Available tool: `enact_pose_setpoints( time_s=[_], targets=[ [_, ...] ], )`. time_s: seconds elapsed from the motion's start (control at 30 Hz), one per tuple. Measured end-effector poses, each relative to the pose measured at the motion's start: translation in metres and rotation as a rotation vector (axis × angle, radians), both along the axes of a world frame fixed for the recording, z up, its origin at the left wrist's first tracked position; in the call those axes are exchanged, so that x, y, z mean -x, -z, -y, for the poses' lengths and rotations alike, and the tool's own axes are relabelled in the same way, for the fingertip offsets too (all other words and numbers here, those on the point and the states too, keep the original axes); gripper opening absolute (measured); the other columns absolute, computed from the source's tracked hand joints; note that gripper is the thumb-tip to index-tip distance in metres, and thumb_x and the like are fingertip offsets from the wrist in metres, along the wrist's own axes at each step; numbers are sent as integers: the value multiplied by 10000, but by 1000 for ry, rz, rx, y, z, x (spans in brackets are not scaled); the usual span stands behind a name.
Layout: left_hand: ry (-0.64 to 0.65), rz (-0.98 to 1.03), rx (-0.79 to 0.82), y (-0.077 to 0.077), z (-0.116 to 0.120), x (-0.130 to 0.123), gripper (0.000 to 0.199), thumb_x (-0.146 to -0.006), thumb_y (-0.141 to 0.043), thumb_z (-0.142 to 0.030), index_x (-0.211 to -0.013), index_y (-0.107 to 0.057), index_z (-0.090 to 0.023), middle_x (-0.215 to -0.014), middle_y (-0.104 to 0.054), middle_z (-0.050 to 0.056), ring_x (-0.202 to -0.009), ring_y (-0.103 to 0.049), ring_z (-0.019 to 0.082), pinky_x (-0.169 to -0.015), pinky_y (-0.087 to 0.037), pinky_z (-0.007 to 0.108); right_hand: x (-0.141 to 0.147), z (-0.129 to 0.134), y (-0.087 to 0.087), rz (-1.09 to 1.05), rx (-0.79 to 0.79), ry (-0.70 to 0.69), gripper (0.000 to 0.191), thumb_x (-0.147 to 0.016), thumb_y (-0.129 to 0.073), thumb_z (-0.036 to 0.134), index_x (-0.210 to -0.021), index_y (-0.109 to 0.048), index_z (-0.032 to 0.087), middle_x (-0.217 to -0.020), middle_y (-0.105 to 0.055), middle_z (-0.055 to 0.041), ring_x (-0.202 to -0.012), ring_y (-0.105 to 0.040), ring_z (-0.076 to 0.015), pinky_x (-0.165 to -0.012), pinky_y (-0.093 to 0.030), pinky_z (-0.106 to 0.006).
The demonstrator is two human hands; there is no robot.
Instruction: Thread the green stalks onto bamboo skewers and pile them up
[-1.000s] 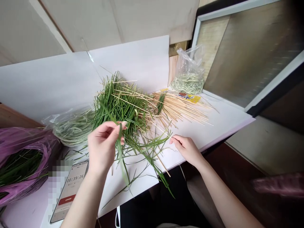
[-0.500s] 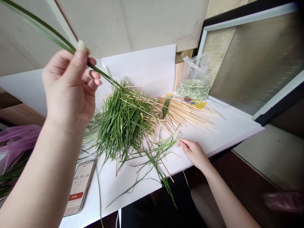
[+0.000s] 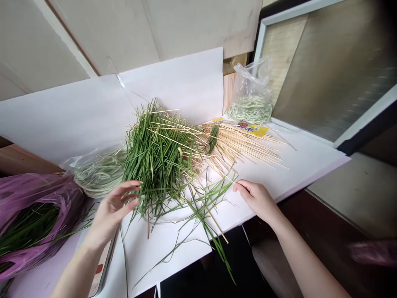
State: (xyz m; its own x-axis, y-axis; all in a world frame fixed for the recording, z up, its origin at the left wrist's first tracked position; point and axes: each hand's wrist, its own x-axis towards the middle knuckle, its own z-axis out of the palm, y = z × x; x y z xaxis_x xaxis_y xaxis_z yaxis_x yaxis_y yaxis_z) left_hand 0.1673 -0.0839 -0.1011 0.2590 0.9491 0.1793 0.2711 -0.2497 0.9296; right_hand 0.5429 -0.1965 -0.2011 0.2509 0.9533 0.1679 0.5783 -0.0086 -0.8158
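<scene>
My left hand (image 3: 119, 207) has its fingers apart, with nothing visible between them, at the lower left edge of a big heap of green leaf bundles (image 3: 155, 153) on sticks. On the right, my right hand (image 3: 252, 194) pinches the end of a thin wooden skewer (image 3: 228, 179) that points up and left toward the pile. Loose long green leaves (image 3: 201, 205) lie between the hands, some hanging over the table's front edge. Thin skewers (image 3: 248, 145) fan out to the right of the heap, with a small green bundle (image 3: 213, 138) on them.
A purple bag of long leaves (image 3: 66, 207) lies at the left, near a clear bag of pale green strips (image 3: 99, 171). Another clear bag (image 3: 249, 107) stands at the back right. A phone (image 3: 101, 269) lies partly behind my left forearm on the white table (image 3: 186, 248).
My left hand has come down from the upper left to the heap and opened; the long leaf it held is no longer in it. My right hand has hardly moved.
</scene>
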Motion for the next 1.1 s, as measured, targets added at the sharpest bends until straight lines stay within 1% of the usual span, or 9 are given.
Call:
enact_pose_setpoints(
  time_s=[0.13, 0.3, 0.4, 0.53, 0.6, 0.7, 0.8, 0.93, 1.1],
  targets=[
    [-128, 145, -209, -25, -3, -5, 305, -700, -830, -282, -975, -713, -345, -1170, -684, -53, -1129, -591, 255, -930, -541, 368, -1, -1, 2, 4, 18, -1, 290, -950, -421, 377, -794, -613, 226, -515, -335, 63, -465, -352, -170, -490, -238, -271],
    [154, -248, -312, -34, -8, -47, 222, -841, -658, -251, -1056, -715, -255, -1123, -694, 47, -1084, -611, 238, -974, -467, 346, -1, 0, 4, 19, 38, -2, 299, -939, -415, 387, -791, -616, 223, -518, -363, 52, -476, -368, -178, -493, -249, -275],
    [279, -546, -439, -15, -8, -85, 216, -901, -567, -254, -1059, -711, -236, -1077, -712, 60, -974, -645, 228, -887, -491, 344, -2, 0, 4, 24, 48, 0, 306, -934, -408, 384, -794, -625, 221, -519, -366, 51, -481, -369, -179, -504, -261, -277],
    [195, -950, -552, 27, -9, -128, 202, -899, -633, -287, -1071, -692, -199, -996, -735, 90, -927, -651, 277, -837, -484, 389, -2, 1, 3, 20, 58, -3, 310, -935, -396, 381, -798, -624, 221, -511, -327, 59, -473, -348, -174, -505, -258, -280],
    [157, -1025, -531, 44, -12, -138, 171, -871, -669, -237, -1032, -688, -185, -939, -735, 94, -898, -649, 285, -802, -475, 383, -2, 2, 1, 19, 60, -18, 313, -946, -391, 386, -812, -620, 221, -522, -314, 63, -478, -339, -171, -511, -257, -279],
    [153, -853, -391, 57, -18, -139, 113, -848, -672, -167, -954, -685, -203, -844, -717, 50, -797, -636, 232, -721, -453, 325, 0, 5, -5, 17, 65, -65, 309, -969, -385, 386, -826, -606, 225, -551, -314, 64, -498, -338, -168, -526, -264, -275],
    [176, -351, -130, 62, -23, -132, 76, -827, -720, -251, -861, -681, -195, -789, -690, 18, -701, -597, 167, -669, -434, 275, 4, 9, -15, 28, 70, -121, 301, -991, -391, 376, -812, -585, 231, -567, -334, 63, -511, -339, -167, -532, -259, -275],
    [135, 251, 183, 72, -23, -128, 250, -771, -787, -396, -769, -697, -163, -744, -665, 9, -619, -512, 105, -590, -385, 225, 14, 14, -26, -10, 65, -226, 318, -1028, -379, 357, -813, -571, 224, -684, -510, 29, -602, -454, -177, -601, -325, -272],
    [110, 416, 236, 79, -15, -132, 218, -791, -788, -378, -835, -771, -165, -775, -698, 19, -696, -551, 100, -682, -417, 209, 24, 16, -25, -27, 32, -230, 330, -1054, -382, 376, -827, -566, 223, -710, -559, 19, -605, -479, -179, -599, -331, -273]
  ],
)
